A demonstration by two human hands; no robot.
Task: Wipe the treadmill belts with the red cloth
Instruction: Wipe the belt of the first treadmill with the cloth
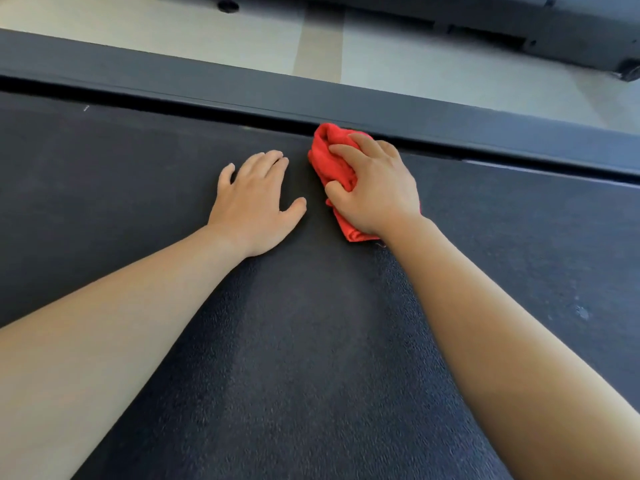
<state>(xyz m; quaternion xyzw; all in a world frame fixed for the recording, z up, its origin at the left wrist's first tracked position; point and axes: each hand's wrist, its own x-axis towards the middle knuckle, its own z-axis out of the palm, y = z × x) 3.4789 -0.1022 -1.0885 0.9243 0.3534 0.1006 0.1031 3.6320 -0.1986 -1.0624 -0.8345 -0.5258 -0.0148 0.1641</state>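
Two bare hands are down on the dark treadmill belt (304,341). The right hand (377,188) grips the red cloth (332,161). Its fingers and thumb curl round the bunched-up folds, and its palm pushes down on top. The cloth sits on the belt right up against the grey side rail (207,84), the long strip along the far edge of the belt. The cloth's far end reaches the dark gap under the rail.

The left hand (252,202) lies flat on the belt, a little nearer to the person than the rail. It is just beside the cloth but does not touch it. Its fingers are straight and a bit spread, and it holds nothing (it looks like it is there to lean on).

I think the wiping step is going on right now, at the edge of the belt by the rail. I cannot tell how much of the belt is already clean.

The next move likely calls for the right hand to press down and slide the cloth along the rail, or pull it back away from the rail. The cloth should stay on the belt, so it does not slip into the gap under the rail.

Both arms reach out long and almost straight toward the rail, with the wrists low. Past the rail is a pale floor (450,71).
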